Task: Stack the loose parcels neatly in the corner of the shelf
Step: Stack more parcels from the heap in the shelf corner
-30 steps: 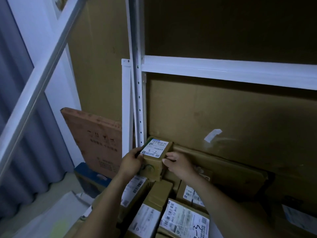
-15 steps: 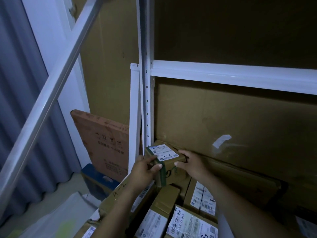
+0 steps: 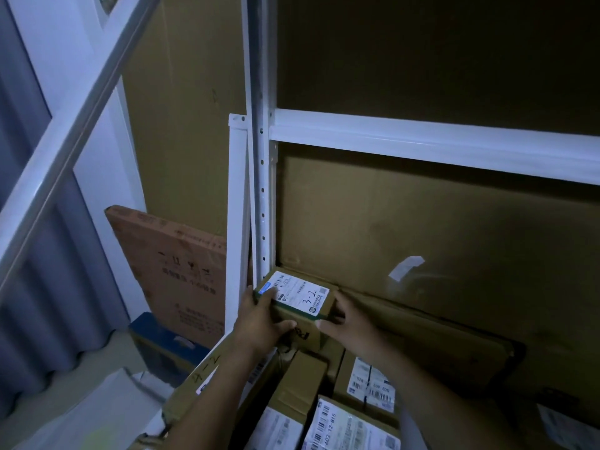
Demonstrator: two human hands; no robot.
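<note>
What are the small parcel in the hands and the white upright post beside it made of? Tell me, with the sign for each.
Small brown parcel: apparently corrugated cardboard, matte brown with folded edges, under a white paper shipping label handwritten "3-2". White upright post: looks like painted metal, smooth and slightly glossy, with an evenly punched row of holes; the paint hides the metal itself.

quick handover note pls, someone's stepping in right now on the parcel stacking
Left hand: gripping the left side of the small brown cardboard parcel with the white "3-2" label.
Right hand: fingers on its right side.
The parcel sits in the shelf corner, close against the white perforated upright post.
Done: this one looks nearly placed.
Left: release it, then stack the loose labelled brown parcels lying in front.
</note>
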